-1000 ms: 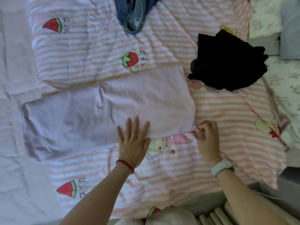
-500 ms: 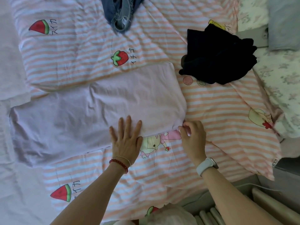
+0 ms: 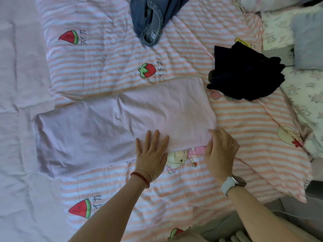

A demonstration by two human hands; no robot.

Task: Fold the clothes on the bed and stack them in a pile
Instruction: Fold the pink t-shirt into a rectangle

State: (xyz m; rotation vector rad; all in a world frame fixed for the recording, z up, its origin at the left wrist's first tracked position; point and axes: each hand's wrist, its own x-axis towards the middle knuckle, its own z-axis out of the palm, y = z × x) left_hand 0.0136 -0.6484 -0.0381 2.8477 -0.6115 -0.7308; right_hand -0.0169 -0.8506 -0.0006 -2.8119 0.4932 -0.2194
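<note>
Nearest to us, our left hand (image 3: 151, 152) lies flat with fingers straight and spread on the near edge of the pale lilac garment (image 3: 122, 123), pressing it to the striped quilt (image 3: 244, 137); we judge this keeps the folded layers from sliding while the other end is handled. Just beside it, our right hand (image 3: 221, 151) sits at the garment's near right corner with its fingers bent over the edge. Whether they pinch the cloth or only rest on it we cannot tell, as the fingertips are hidden under the hand. The placement suggests we are readying that end to be lifted and brought across toward the left.

The garment itself lies across the middle of the bed as a long, narrow band, already folded lengthwise, with soft creases near its middle and a rumpled, slightly shadowed left end that reaches onto the plain lilac sheet (image 3: 21, 137).

Farther off, a crumpled dark garment (image 3: 244, 74) sits unfolded to the right, well apart from our hands. Beyond that, a denim garment (image 3: 150, 20) lies bunched at the far edge. No pile is visible yet.
</note>
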